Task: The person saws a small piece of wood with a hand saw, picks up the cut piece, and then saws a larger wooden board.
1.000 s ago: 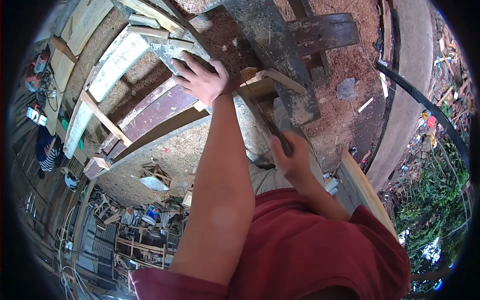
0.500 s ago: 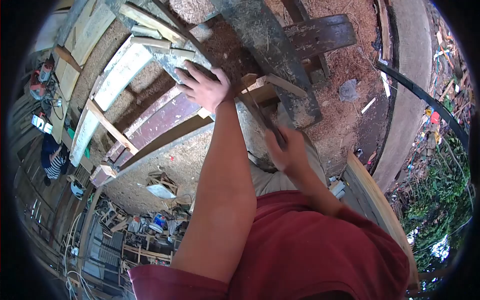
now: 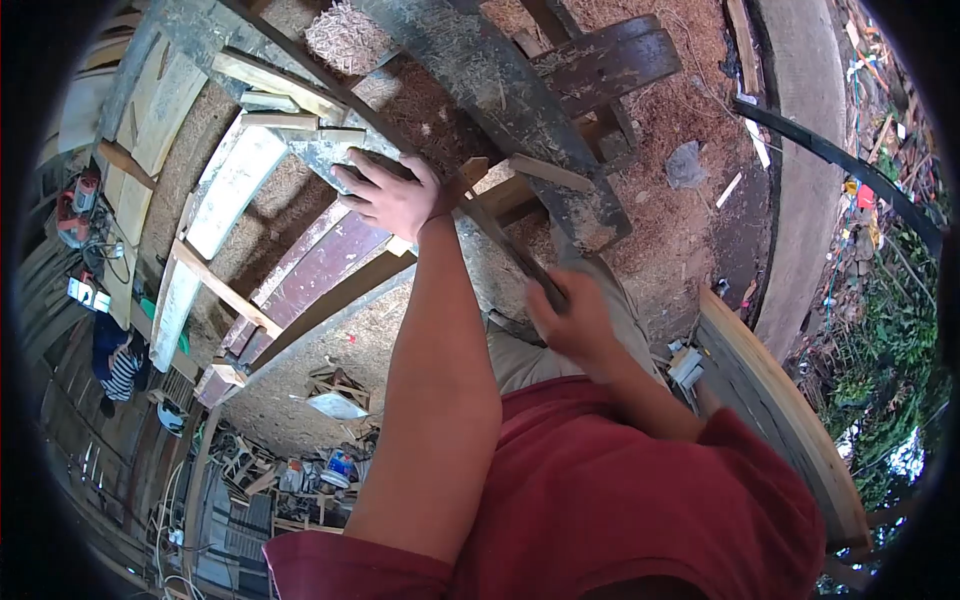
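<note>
My left hand [image 3: 390, 195] lies with its fingers apart on a bench of planks, over a dark strip of wood. Beside its wrist the end of a short brown wood piece [image 3: 472, 175] sticks out. My right hand [image 3: 575, 315] is closed round the handle end of a long, narrow dark tool [image 3: 510, 248]. The tool slants up and left toward the brown piece; its far end is hard to make out. Left of my left hand lie short wood strips [image 3: 280, 120] and a maroon board [image 3: 325, 250].
Dark planks [image 3: 500, 90] cross above the hands over sawdust. A red power tool [image 3: 75, 215] and a lit phone [image 3: 88, 294] are at the left, near a person in striped clothing [image 3: 122, 370]. A wooden beam [image 3: 790, 400] stands at the right; a dark curved strip [image 3: 840, 160] lies beyond.
The view has shifted, and the bench appears farther left. My right hand has moved a little down, away from my left hand, with the tool. My left hand stays on the wood.
</note>
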Tool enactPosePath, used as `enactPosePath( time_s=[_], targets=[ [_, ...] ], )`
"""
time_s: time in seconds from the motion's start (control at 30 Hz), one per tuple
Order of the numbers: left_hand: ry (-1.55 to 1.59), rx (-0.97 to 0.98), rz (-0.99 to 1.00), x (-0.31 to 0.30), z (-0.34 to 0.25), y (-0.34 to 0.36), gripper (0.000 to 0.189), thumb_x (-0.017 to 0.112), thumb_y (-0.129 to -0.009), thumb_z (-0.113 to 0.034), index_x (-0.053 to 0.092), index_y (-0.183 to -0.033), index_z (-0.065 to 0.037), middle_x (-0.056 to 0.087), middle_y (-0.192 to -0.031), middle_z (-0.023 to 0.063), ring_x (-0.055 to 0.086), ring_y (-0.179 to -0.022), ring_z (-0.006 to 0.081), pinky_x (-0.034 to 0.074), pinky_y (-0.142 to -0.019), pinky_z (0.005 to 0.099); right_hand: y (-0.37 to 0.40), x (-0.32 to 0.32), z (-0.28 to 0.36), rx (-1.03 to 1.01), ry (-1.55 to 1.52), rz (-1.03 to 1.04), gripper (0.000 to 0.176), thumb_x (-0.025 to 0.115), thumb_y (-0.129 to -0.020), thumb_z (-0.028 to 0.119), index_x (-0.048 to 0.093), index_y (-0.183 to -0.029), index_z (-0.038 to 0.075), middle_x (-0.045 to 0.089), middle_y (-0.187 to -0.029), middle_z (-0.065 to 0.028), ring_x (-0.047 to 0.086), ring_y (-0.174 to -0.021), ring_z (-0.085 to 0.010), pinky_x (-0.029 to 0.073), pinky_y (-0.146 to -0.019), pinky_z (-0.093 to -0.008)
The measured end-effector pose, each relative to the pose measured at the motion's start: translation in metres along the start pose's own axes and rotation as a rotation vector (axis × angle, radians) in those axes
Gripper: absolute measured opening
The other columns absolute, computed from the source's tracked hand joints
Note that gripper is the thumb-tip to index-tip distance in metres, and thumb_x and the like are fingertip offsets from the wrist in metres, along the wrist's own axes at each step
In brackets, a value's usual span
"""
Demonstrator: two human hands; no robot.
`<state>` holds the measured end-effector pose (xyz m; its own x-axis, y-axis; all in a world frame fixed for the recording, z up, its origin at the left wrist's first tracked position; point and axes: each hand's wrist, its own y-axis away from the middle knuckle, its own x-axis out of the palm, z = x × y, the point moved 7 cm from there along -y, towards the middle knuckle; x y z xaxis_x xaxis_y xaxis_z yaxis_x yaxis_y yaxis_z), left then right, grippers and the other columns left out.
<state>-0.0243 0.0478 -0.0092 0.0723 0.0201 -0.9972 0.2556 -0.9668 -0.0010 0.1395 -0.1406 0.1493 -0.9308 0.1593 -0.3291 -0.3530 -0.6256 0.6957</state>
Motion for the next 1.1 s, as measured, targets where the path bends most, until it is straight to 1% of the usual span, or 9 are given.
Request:
enactPosePath(
  time_s=[0.07, 0.17, 0.27, 0.37, 0.47, 0.57, 0.67, 0.87, 1.1],
  targets=[
    [-0.010, 0.010, -0.014, 0.000, 0.001, 0.001, 0.080, 0.057, -0.094, -0.042, 0.035, -0.167, -0.020, 0.029, -0.173, 0.0164, 0.037, -0.148, 0.0551, 0.040, -0.115, 0.0647, -0.048, 0.020, 0.011, 0.001, 0.020, -0.021, 0.031, 0.068, -0.099, 0.022, 0.062, -0.079, 0.000, 0.050, -0.059, -0.0085, 0.045, -0.056, -0.0124, 0.038, -0.053, -0.0379],
    [0.005, 0.000, -0.019, 0.001, 0.002, 0.001, 0.079, 0.057, -0.094, -0.042, 0.036, -0.167, -0.019, 0.030, -0.172, 0.0169, 0.038, -0.147, 0.0554, 0.040, -0.114, 0.0654, -0.014, 0.001, 0.008, -0.027, 0.073, -0.003, 0.028, 0.069, -0.096, 0.026, 0.069, -0.087, 0.000, 0.064, -0.068, -0.0226, 0.067, -0.060, -0.0383, 0.051, -0.060, -0.0440],
    [-0.003, 0.012, -0.027, 0.002, 0.003, 0.001, 0.078, 0.057, -0.094, -0.042, 0.037, -0.167, -0.020, 0.030, -0.172, 0.0167, 0.037, -0.148, 0.0552, 0.041, -0.113, 0.0661, 0.014, -0.009, -0.007, 0.134, -0.056, 0.121, 0.030, 0.068, -0.096, 0.029, 0.070, -0.087, 0.001, 0.066, -0.072, -0.0229, 0.068, -0.065, -0.0409, 0.051, -0.062, -0.0460],
    [0.006, 0.003, -0.021, 0.001, 0.002, 0.001, 0.078, 0.057, -0.094, -0.042, 0.037, -0.167, -0.020, 0.031, -0.172, 0.0162, 0.037, -0.148, 0.0551, 0.041, -0.112, 0.0667, -0.044, 0.024, 0.007, -0.011, 0.012, -0.018, 0.031, 0.070, -0.097, 0.023, 0.062, -0.080, -0.001, 0.051, -0.060, -0.0136, 0.047, -0.054, -0.0175, 0.040, -0.054, -0.0388],
    [0.016, 0.013, -0.039, 0.004, 0.004, 0.001, 0.078, 0.057, -0.094, -0.042, 0.036, -0.167, -0.021, 0.031, -0.171, 0.0159, 0.037, -0.148, 0.0553, 0.041, -0.112, 0.0670, -0.034, 0.015, 0.006, -0.065, 0.081, -0.014, 0.032, 0.069, -0.095, 0.031, 0.069, -0.084, 0.001, 0.065, -0.071, -0.0234, 0.067, -0.065, -0.0428, 0.050, -0.061, -0.0479],
    [0.005, 0.011, -0.022, 0.004, 0.005, 0.001, 0.079, 0.057, -0.094, -0.042, 0.036, -0.167, -0.020, 0.031, -0.171, 0.0164, 0.037, -0.148, 0.0554, 0.041, -0.112, 0.0671, 0.018, -0.012, -0.013, 0.192, -0.012, 0.145, 0.035, 0.070, -0.095, 0.033, 0.069, -0.084, 0.000, 0.065, -0.072, -0.0249, 0.066, -0.065, -0.0450, 0.051, -0.063, -0.0490],
    [0.017, 0.015, -0.014, 0.004, 0.002, -0.001, 0.079, 0.057, -0.094, -0.041, 0.036, -0.167, -0.020, 0.031, -0.171, 0.0166, 0.037, -0.148, 0.0557, 0.042, -0.112, 0.0672, -0.030, 0.000, 0.010, 0.015, 0.108, 0.016, 0.032, 0.072, -0.095, 0.030, 0.069, -0.085, 0.000, 0.065, -0.069, -0.0238, 0.066, -0.062, -0.0419, 0.051, -0.061, -0.0471],
    [0.014, 0.013, -0.043, 0.003, 0.004, 0.002, 0.079, 0.058, -0.093, -0.040, 0.037, -0.167, -0.020, 0.031, -0.171, 0.0171, 0.039, -0.146, 0.0561, 0.042, -0.112, 0.0671, 0.013, -0.008, 0.000, 0.119, 0.001, 0.089, 0.034, 0.070, -0.097, 0.031, 0.070, -0.086, -0.001, 0.065, -0.069, -0.0235, 0.067, -0.061, -0.0393, 0.051, -0.061, -0.0464],
    [-0.009, 0.005, -0.051, 0.003, 0.004, 0.000, 0.080, 0.059, -0.093, -0.040, 0.036, -0.167, -0.021, 0.030, -0.172, 0.0156, 0.040, -0.146, 0.0548, 0.042, -0.112, 0.0658, -0.052, 0.017, 0.024, -0.036, 0.107, -0.014, 0.031, 0.068, -0.097, 0.026, 0.069, -0.084, -0.002, 0.064, -0.067, -0.0224, 0.065, -0.058, -0.0366, 0.049, -0.059, -0.0444]
  ],
)
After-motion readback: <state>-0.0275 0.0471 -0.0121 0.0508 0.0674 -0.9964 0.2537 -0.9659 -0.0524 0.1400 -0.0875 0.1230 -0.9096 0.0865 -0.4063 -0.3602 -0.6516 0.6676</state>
